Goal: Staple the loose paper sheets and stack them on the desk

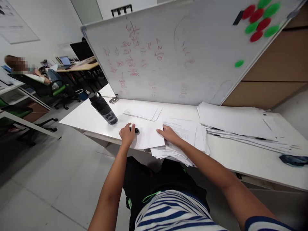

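Observation:
My left hand (127, 134) is curled around a small black object (137, 130), whose rounded end sticks out past the thumb; its kind is hard to make out. It lies at the left edge of a white sheet of paper (149, 134). My right hand (168, 134) grips that sheet's right edge, thumb on top and the other fingers mostly hidden. Beneath and beside the right hand is an uneven stack of printed papers (179, 152), partly overhanging the table's front edge. A few more papers (143, 110) lie just behind the held sheet.
A dark bottle (103, 109) stands on the white table (81, 118), left of my hands. Large sheets (235, 120) are piled at right, near a dark item (292, 159). A whiteboard (149, 64) rises behind. Far left, a person (36, 75) sits in a chair.

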Motion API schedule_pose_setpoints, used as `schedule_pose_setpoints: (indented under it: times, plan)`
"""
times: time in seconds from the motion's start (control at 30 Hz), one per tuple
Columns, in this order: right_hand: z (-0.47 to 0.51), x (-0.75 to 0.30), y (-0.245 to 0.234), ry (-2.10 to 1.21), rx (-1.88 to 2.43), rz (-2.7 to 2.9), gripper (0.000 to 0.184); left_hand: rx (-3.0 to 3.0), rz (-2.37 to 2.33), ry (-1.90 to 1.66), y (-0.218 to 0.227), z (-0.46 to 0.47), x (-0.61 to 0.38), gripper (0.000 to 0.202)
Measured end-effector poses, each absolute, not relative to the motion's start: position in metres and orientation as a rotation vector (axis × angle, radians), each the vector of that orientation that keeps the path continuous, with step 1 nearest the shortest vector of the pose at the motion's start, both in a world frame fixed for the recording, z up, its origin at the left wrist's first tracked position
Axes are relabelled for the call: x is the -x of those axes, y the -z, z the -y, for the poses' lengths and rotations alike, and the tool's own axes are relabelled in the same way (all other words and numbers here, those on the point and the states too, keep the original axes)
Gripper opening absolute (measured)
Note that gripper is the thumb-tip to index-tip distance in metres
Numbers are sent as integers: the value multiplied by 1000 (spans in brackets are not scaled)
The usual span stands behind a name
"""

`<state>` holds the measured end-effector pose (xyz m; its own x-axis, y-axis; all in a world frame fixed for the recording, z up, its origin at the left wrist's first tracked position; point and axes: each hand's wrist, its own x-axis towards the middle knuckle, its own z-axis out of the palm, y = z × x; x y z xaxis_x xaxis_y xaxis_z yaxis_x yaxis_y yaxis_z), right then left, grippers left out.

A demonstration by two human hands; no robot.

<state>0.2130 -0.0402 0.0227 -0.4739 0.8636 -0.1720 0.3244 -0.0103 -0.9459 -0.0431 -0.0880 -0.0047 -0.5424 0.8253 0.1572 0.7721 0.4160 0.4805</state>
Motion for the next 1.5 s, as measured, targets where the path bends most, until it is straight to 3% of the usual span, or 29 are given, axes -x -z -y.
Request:
schedule_pose_setpoints:
  times: [0.17,0.27,0.4,0.53,0.73,0.97,1.2,1.33,1.4,1.5]
  plan:
    - [53,-202,-35,-1172,1337,2035,18,-1345,-2486,-960,1,89,67,59]
    - [67,-198,-58,-849,1325,2234,19,-1448,-2485,-1018,11,94,76,53]
    - [76,-222,-100,-732,1337,2254,20,-1409,-2624,-1111,30,99,75,47]
    - [65,-262,-114,-1001,1229,1989,31,-1362,-2660,-1120,37,97,75,44]
    - [52,-273,-65,-1507,1204,1669,41,-1347,-2676,-1147,38,96,76,42]
    - [52,-278,-53,-1666,1178,1475,42,-1327,-2678,-1144,37,96,75,43]
    - [46,-336,-47,-963,1657,1728,50,-1330,-2686,-1122,38,96,75,42]
    - [44,-367,-27,-470,2134,1878,78,-1321,-2702,-1139,38,96,73,42]
    - [41,-387,-14,-426,2230,1796,83,-1311,-2701,-1150,37,96,72,41]
    - [40,-415,7,-423,2238,1722,74,-1307,-2683,-1144,33,95,72,41]
